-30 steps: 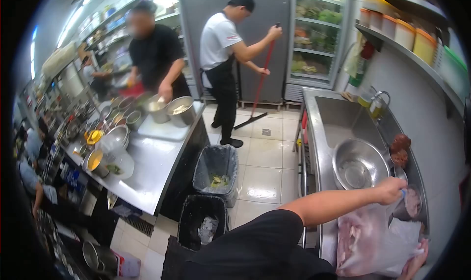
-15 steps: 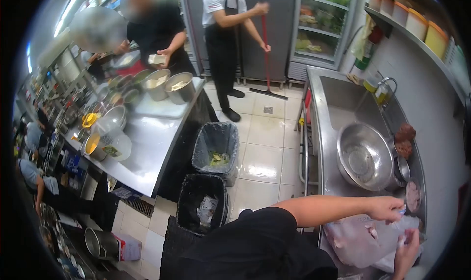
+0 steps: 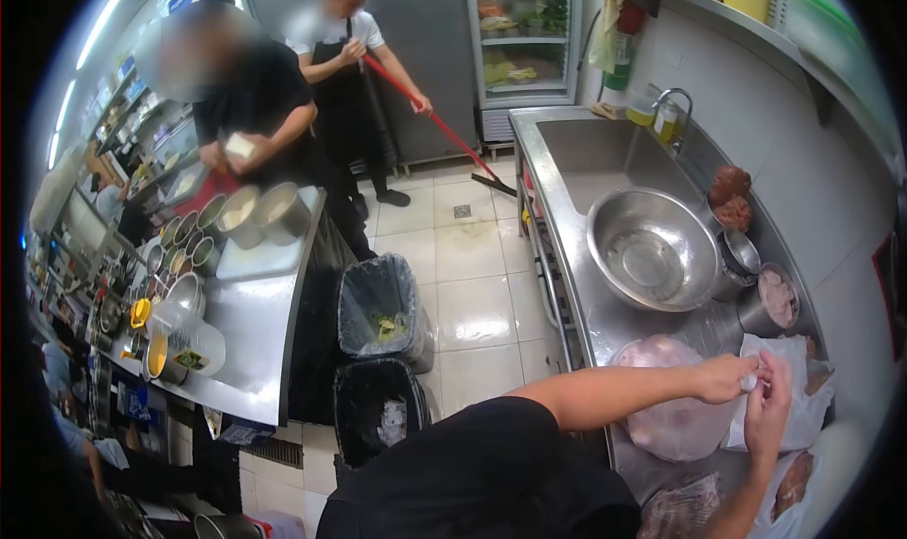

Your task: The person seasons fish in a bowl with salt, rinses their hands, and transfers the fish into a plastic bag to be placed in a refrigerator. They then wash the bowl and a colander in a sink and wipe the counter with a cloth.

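A clear plastic bag [image 3: 661, 435] of pale pink pieces, probably raw meat, lies rounded on the steel counter under my left forearm. My left hand [image 3: 726, 378] is closed in a pinch on the bag's gathered, whitish neck. Close against it, the fingers of my right hand [image 3: 770, 402] bend round the same twisted plastic. Beneath and behind my hands is a white plastic bag [image 3: 803, 359]. Nearer me lie a wrapped dark red piece of meat [image 3: 680, 509] and another reddish piece [image 3: 792, 482] on white plastic.
Beyond the bag stand a large steel bowl [image 3: 652, 251], a pot of pale pink meat [image 3: 779, 298] and a sink [image 3: 605, 156]. Two lined bins [image 3: 378, 303] stand left. One co-worker holds a white block; another holds a red-handled squeegee [image 3: 444, 133].
My hands have come together at the bag's neck, and the bag looks rounder and tighter. My view has shifted, and the co-worker's squeegee now slants.
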The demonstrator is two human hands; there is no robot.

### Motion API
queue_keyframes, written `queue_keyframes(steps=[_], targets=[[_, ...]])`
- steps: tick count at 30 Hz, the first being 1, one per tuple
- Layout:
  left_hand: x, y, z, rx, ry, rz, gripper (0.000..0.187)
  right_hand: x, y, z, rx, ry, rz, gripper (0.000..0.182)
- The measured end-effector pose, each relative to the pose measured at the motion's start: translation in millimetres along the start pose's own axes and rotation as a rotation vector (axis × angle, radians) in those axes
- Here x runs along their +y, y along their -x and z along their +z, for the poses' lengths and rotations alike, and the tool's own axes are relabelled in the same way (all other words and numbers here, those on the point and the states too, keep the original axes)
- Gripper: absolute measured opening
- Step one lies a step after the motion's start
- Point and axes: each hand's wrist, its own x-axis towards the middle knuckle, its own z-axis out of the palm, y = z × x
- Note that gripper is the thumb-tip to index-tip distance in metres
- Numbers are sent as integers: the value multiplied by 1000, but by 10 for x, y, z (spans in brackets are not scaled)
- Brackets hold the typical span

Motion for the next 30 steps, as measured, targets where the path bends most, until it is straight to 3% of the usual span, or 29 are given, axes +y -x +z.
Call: queue_keyframes(steps=[1,2,3,4,6,9,11,14,18,20,21,22,23,24,25,27,30], targets=[[83,10,-107,-65,7,-56,33,23,-7,56,105,1,1,45],[216,30,-264,-128,18,-115,32,132,-31,32,159,309,-229,46],[281,48,-299,-188,34,-175,31,248,-17,25,71,150,-127,45],[203,48,-212,-85,48,-39,30,345,2,29,-17,-9,-25,44],[54,64,-136,-62,63,-10,32,428,19,-11,-146,-213,235,39],[7,66,-132,-28,48,-19,34,809,51,63,-166,-239,227,28],[-20,55,-133,13,25,-33,36,708,52,110,-83,41,54,19],[155,32,-327,-38,416,-505,39,719,113,179,52,266,-94,11],[33,2,-554,-294,613,-492,38,625,326,359,170,151,-382,22],[12,-62,-701,-331,345,-367,37,372,312,627,365,-7,-215,38],[-120,-101,-721,-373,303,-336,36,518,343,712,253,-176,-46,44],[336,-117,-917,-443,102,-383,35,742,393,755,167,-333,136,51],[97,-191,-829,-534,-74,-256,36,980,374,696,101,43,-20,55],[164,-185,-787,-526,-166,-210,31,921,351,621,62,-226,263,53],[9,-145,-664,-470,-171,-97,18,1005,346,618,91,-259,272,54],[-117,-81,-522,-259,-566,300,18,1034,315,523,19,-348,350,55],[-141,-117,-338,-150,-664,163,26,1091,264,359,-115,-438,445,54]])
